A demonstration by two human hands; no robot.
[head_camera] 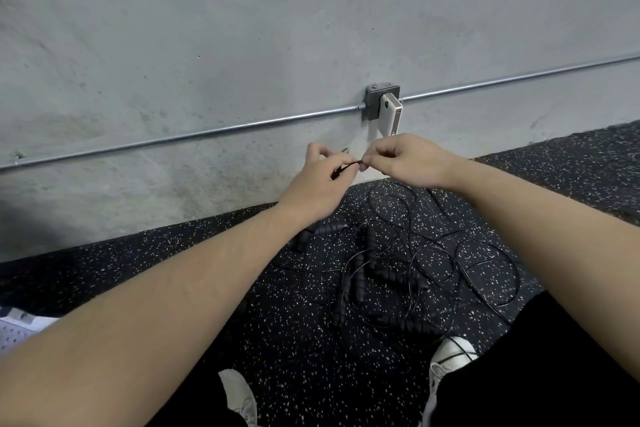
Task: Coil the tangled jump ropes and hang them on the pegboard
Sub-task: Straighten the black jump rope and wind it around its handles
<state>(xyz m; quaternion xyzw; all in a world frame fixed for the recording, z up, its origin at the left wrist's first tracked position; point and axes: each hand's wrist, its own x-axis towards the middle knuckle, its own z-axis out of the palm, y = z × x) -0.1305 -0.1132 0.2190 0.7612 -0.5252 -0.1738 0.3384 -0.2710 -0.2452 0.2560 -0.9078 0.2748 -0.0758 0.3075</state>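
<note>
Between both hands (349, 166), rope end (348, 167), mostly hidden

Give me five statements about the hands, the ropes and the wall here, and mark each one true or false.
1. Both hands, left hand and right hand, pinch one thin black cord. True.
2. The tangled black jump ropes lie on the speckled black rubber floor. True.
3. The ropes already hang on the white pegboard. False: none do.
4. The grey metal conduit pipe runs vertically. False: it runs sideways along the concrete wall.
5. The person wears gloves. False: bare hands.
</note>
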